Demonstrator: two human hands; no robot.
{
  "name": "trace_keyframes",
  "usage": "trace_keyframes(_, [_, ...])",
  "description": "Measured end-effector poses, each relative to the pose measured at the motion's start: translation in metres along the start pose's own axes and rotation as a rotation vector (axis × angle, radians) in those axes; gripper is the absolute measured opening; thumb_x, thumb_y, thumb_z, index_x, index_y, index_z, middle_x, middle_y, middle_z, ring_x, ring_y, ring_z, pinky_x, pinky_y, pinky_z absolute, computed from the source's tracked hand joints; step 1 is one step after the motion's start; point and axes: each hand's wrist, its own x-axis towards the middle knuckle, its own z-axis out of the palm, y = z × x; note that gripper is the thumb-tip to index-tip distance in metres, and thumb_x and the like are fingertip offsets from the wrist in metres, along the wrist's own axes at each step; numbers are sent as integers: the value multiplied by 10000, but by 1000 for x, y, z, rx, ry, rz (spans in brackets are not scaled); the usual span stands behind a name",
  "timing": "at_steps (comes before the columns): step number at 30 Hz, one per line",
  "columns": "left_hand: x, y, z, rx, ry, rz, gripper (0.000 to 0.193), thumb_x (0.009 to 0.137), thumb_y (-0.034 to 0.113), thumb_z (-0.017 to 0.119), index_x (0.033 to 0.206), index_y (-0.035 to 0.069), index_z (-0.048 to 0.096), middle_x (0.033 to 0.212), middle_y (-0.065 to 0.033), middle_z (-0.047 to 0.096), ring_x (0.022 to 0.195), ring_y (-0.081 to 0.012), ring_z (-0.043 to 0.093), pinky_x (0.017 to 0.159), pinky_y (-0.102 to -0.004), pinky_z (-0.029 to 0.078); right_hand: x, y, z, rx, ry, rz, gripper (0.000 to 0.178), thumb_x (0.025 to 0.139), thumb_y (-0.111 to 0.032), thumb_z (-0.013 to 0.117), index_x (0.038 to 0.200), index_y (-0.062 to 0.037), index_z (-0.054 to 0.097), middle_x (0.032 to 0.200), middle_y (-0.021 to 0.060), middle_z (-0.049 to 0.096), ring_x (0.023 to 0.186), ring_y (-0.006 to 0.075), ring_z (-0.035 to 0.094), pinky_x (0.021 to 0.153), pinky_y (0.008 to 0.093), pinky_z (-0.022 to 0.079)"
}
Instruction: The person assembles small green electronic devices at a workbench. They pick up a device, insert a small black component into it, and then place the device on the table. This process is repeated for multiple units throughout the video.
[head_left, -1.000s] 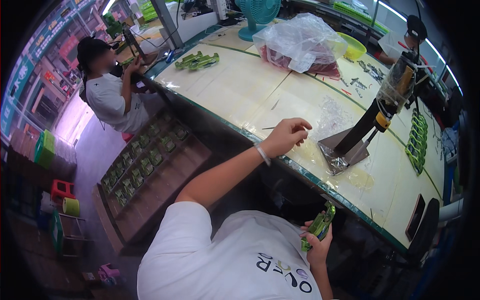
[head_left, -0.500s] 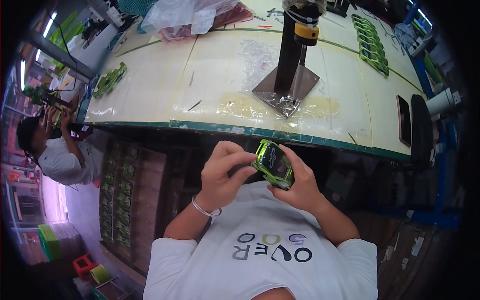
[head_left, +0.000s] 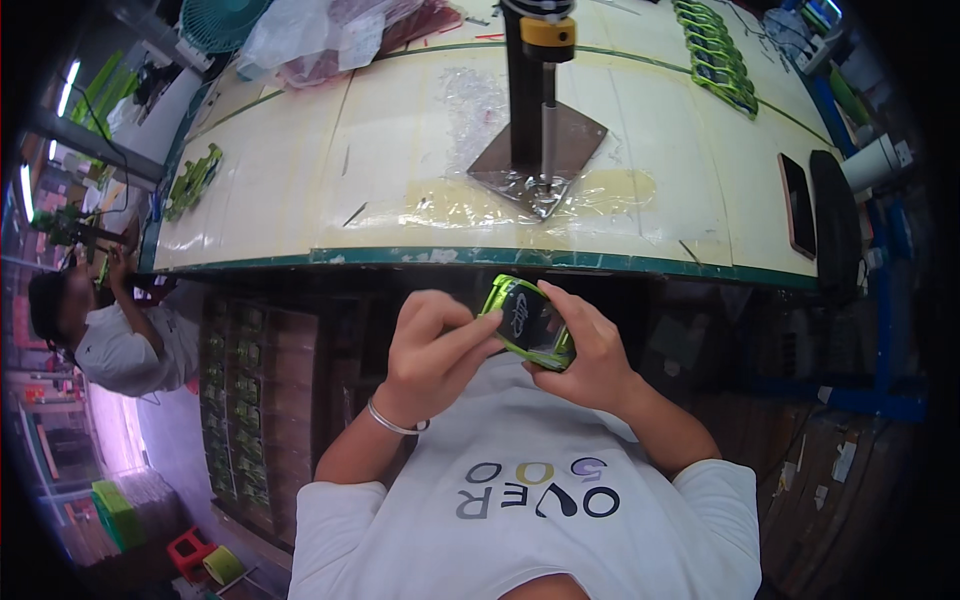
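Note:
A bright green and black plastic housing with a see-through pane is held above my lap, just in front of the table edge. My right hand grips its right side, thumb below and fingers along the upper edge. At its left edge are the bent fingers of my left hand, pinched together against the green rim; whether a small piece sits between them is hidden. A bracelet circles my left wrist.
An electric screwdriver hangs on a stand with a metal base plate. Green parts line the table at far right, others at left. A phone lies right. A co-worker sits left, near a parts tray.
The view has shifted slightly. The housing has tilted, showing more of its face and pane. My left fingers have moved lower along its left edge and closed up more.

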Motion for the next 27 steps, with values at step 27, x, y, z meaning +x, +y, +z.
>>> trace_keyframes(27, [-27, 14, 62, -1216, 259, -1024, 292, 854, 192, 356, 1001, -42, 450, 859, -126, 571, 703, -198, 592, 593, -306, 499, 109, 127, -95, -387, 221, 242, 192, 760, -165, 544, 879, -28, 606, 810, 124, 578, 723, 239, 554, 669, 322, 438])
